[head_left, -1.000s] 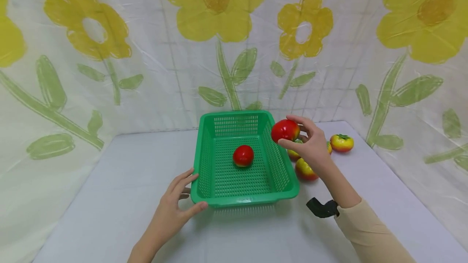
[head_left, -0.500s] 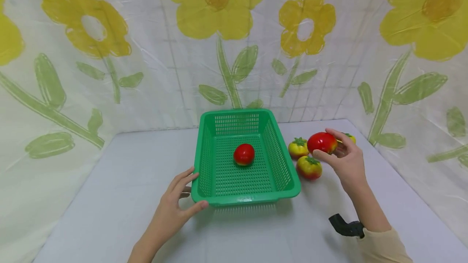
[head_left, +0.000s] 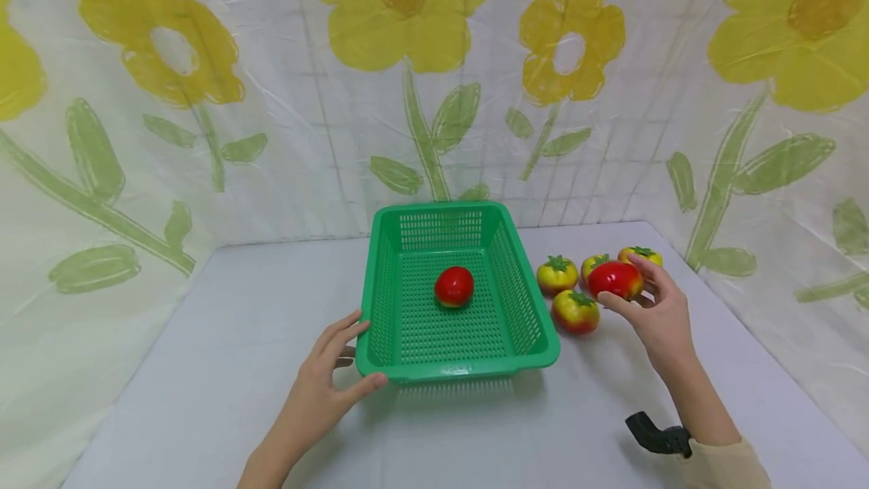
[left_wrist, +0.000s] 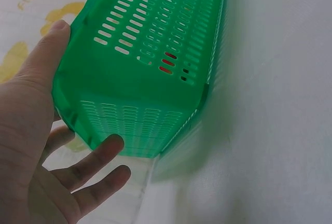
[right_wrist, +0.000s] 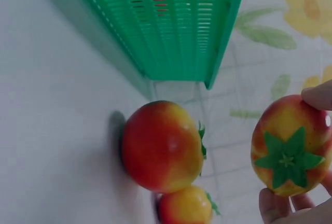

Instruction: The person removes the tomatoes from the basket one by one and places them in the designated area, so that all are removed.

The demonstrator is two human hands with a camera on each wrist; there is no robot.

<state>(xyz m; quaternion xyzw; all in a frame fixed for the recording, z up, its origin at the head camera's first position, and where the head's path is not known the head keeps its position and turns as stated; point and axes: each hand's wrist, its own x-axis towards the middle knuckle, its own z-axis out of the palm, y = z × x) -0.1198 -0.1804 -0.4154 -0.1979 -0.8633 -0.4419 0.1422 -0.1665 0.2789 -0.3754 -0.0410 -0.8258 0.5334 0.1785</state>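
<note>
My right hand (head_left: 655, 315) pinches a shiny red tomato (head_left: 615, 280) between thumb and fingers, just above the cluster at the right. In the right wrist view this tomato (right_wrist: 290, 146) turns its yellowish side and green star-shaped calyx to the camera. My left hand (head_left: 326, 368) spans the near left corner of a green slotted basket (head_left: 456, 370), touching its rim with spread fingers. In the left wrist view the thumb (left_wrist: 49, 53) lies on the rim, while two fingers stand off the basket wall. Inside the basket lies another red tomato (head_left: 454, 287).
Right of the basket sit several yellow-and-red tomatoes with green calyxes: a near one (head_left: 575, 312), one beside the rim (head_left: 557, 275) and one at the back (head_left: 640, 256). The white table (head_left: 285, 285) meets a flower-print curtain (head_left: 271, 59) behind.
My right hand has carried the red tomato from above the basket's right rim rightward, then lower over the tomato cluster. The left hand and basket stay essentially in place.
</note>
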